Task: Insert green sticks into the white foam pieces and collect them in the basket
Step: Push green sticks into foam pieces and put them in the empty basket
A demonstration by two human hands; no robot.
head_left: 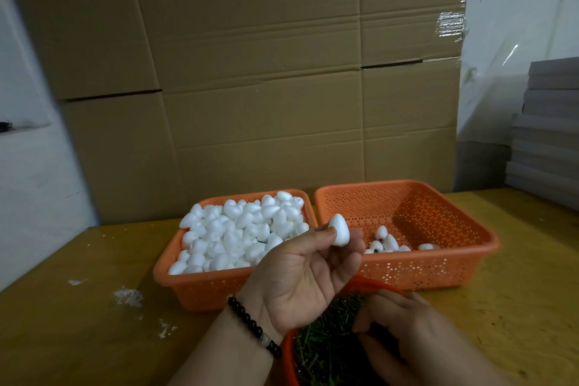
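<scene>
The left hand (pixel 300 276) pinches a white foam piece (pixel 339 233), standing tall, pointy end down. The right hand (pixel 404 332) curls down in the green sticks (pixel 326 338); I cannot tell what it holds

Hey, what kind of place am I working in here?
Probably a small workshop or packing room for piecework. Stacked cardboard boxes fill the wall behind a worn wooden table, and an orange basket holds a bulk load of white foam pieces.
</scene>
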